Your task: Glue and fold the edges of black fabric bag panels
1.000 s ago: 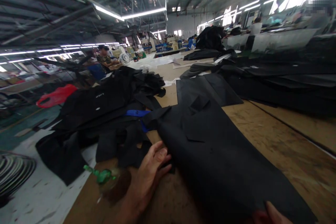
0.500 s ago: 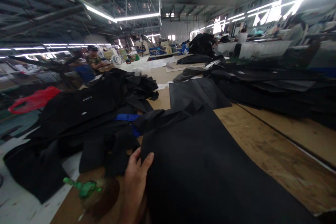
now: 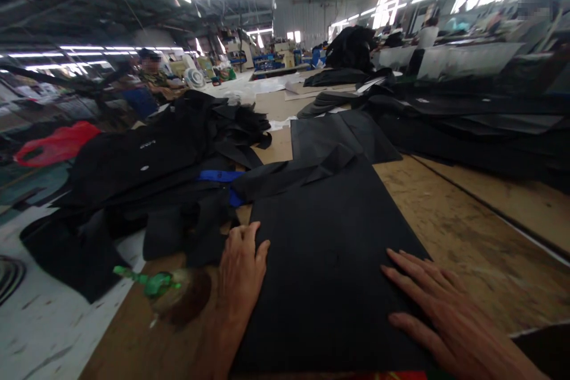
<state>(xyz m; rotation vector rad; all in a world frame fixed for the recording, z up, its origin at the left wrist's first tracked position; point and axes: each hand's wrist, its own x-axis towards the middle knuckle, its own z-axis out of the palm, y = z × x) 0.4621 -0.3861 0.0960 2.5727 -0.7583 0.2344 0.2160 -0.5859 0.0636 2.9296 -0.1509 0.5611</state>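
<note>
At left, the cloth pile [image 3: 118,175] bears small white marks (too small to read), beside a blue strip [image 3: 219,176]. At lower centre, the left hand [image 3: 243,264], earlier pinching the black sheet [image 3: 329,273], now lies loosely open along its left edge; the lower-centre sheet seems flattened. Lower right, the right hand [image 3: 431,294], newly in view, spreads over the right edge, gripping nothing.

On the tabletop [image 3: 463,219] lies a fabric panel [image 3: 329,243], with a spray bottle [image 3: 159,285] to its left, a cloth heap [image 3: 133,160] behind-left, another sheet [image 3: 342,133] directly behind, and stacked pieces [image 3: 472,130] behind-right.
</note>
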